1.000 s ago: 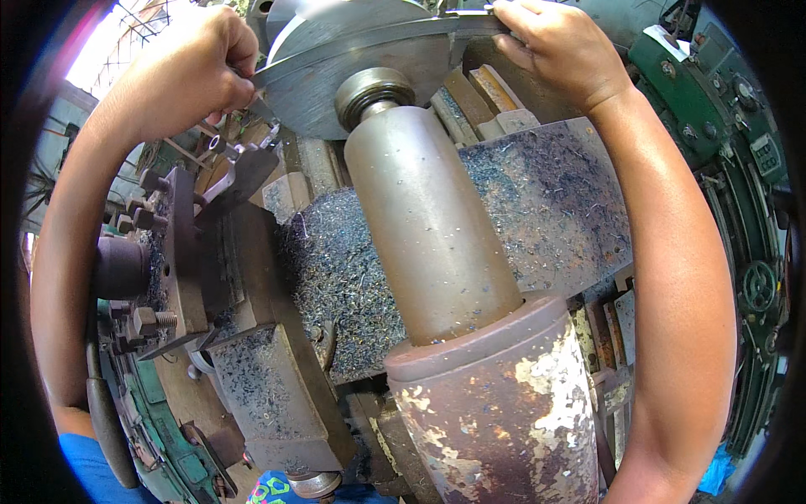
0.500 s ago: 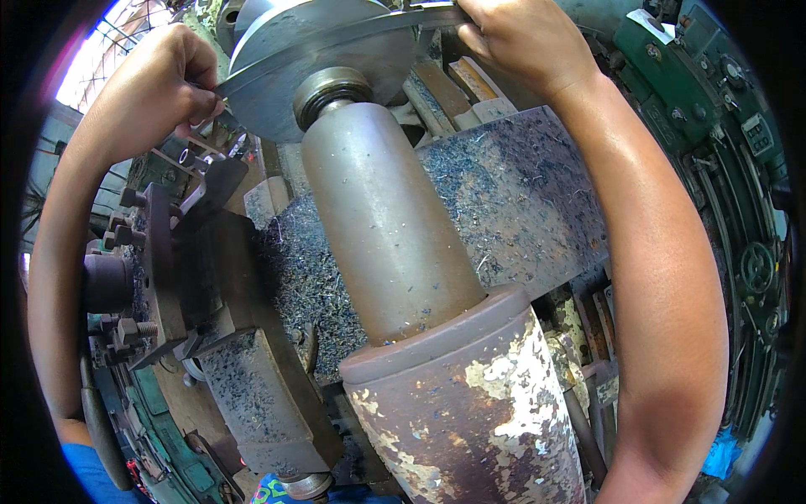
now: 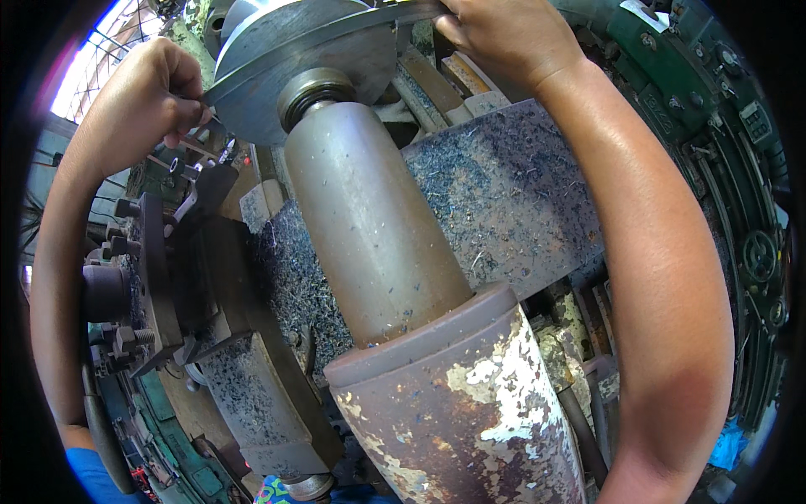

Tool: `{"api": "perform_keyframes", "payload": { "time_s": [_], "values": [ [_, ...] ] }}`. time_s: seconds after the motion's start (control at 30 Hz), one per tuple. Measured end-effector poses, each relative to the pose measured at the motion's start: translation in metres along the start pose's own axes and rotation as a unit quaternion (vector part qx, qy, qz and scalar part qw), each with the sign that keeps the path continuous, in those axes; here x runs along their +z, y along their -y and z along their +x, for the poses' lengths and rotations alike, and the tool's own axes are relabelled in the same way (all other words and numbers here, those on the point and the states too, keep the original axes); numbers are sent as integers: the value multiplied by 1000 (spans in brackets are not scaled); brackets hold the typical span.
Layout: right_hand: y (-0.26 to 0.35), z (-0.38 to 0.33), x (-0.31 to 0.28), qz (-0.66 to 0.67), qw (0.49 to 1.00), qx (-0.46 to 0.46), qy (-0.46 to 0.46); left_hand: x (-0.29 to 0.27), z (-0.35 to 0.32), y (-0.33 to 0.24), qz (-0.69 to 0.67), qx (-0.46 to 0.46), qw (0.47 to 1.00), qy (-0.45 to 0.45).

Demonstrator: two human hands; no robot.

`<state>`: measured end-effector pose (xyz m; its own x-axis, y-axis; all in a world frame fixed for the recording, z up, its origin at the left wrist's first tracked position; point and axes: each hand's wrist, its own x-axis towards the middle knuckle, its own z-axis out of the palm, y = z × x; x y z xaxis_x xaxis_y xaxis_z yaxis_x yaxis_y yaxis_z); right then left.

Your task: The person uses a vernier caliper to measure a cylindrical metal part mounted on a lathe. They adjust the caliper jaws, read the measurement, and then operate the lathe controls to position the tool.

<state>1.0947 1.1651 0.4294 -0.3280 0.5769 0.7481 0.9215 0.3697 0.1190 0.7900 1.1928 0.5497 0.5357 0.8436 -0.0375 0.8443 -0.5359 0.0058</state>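
A long flat metal strip [image 3: 295, 45], ruler-like, lies across the face of a large bright metal disc [image 3: 252, 116] mounted in a lathe. My left hand [image 3: 151, 105] is closed with its fingertips pinched at the strip's left end, beside the disc's rim. At the strip's right end, my right hand [image 3: 504, 34] grips it; the thumb shows and the upper fingers are cut off by the frame's top edge. Against the disc's middle sits a round lathe centre [image 3: 315, 94], carried by a thick smooth steel quill [image 3: 374, 227].
The tailstock [image 3: 437, 395], with peeling paint, stands near me. A tool post [image 3: 201, 277] with bolts rises at the left. Metal chips cover the carriage [image 3: 520, 193]. Green machinery [image 3: 688, 92] lines the right; a black-handled lever [image 3: 105, 441] is at the lower left.
The view has shifted slightly, so the lathe parts appear a little further left. Both hands keep their grip on the strip across the disc.
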Motion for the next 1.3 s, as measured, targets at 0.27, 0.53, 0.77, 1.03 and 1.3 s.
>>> {"api": "perform_keyframes", "payload": {
  "time_s": [0.27, 0.53, 0.77, 1.03, 1.3],
  "values": [
    [-3, 1, -1, 10, 1000, -18, 0, 2, 0, 1, -13, -6, 1000, -6],
    [-3, 1, -1, -6, 1000, -1, 19, 1, 0, 0, -19, -6, 1000, -3],
    [-3, 0, 0, -11, 1000, -6, 9, 2, -1, -2, -16, -4, 1000, -13],
    [-3, 1, 0, -1, 1000, 0, 12, 1, 0, -1, -31, -9, 999, -2],
    [-1, 0, -1, -8, 999, 9, 29, 1, 0, 0, -31, -8, 999, -7]
  ]
}}
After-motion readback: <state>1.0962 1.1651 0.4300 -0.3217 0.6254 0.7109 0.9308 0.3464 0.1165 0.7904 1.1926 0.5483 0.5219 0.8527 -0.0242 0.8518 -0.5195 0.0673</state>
